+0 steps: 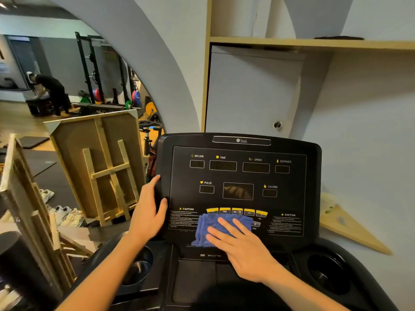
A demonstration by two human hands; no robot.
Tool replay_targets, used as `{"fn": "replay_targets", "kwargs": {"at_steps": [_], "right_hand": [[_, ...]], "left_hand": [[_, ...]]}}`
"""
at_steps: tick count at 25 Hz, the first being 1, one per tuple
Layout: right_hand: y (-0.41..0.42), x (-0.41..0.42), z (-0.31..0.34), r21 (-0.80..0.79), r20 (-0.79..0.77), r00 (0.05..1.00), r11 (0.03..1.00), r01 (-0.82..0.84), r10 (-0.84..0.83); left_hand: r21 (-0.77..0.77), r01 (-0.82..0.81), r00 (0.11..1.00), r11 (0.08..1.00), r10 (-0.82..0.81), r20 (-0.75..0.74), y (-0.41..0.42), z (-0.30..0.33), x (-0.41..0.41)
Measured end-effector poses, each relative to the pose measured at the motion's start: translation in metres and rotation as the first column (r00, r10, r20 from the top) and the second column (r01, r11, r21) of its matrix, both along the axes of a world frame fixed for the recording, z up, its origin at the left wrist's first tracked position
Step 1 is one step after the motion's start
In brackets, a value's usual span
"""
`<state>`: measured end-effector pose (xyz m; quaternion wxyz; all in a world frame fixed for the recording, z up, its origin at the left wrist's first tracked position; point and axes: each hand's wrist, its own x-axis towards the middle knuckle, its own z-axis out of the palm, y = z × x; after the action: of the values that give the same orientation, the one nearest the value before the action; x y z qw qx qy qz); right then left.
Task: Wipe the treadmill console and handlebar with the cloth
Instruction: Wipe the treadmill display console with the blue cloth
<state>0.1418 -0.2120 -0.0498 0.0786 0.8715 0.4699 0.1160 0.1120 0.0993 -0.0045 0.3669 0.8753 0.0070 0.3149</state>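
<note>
Two hands [148, 212], one blue cloth [208, 230], one console [238, 176], two cup holders [325, 274], five yellow buttons [237, 211].

The black treadmill console [238, 176] carries a crumpled blue cloth [208, 230] lying low on its panel, just below the yellow buttons [237, 211].

Setting: gym. Evidence — treadmill console [238, 176] marked INCLINE, TIME, SPEED, PULSE, CALORIE; squat rack [94, 70] in the far room; coloured weight plates [136, 97] stacked near it; exercise bike [150, 133] partly seen — sports shoes [65, 212] on the floor.
</note>
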Motion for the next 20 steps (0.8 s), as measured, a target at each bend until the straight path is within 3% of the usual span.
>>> {"fn": "replay_targets", "kwargs": {"at_steps": [13,20], "right_hand": [[-0.108,0.006,0.0,0.006,0.038,0.987,0.987,0.159,-0.159],[-0.159,0.01,-0.003,0.055,0.003,0.968,0.967,0.25,-0.25]], "left_hand": [[0.032,-0.041,0.997,0.999,0.039,0.069,-0.01,0.045,0.037],[-0.033,-0.068,0.995,0.997,0.07,0.071,-0.018,0.037,0.044]]}}
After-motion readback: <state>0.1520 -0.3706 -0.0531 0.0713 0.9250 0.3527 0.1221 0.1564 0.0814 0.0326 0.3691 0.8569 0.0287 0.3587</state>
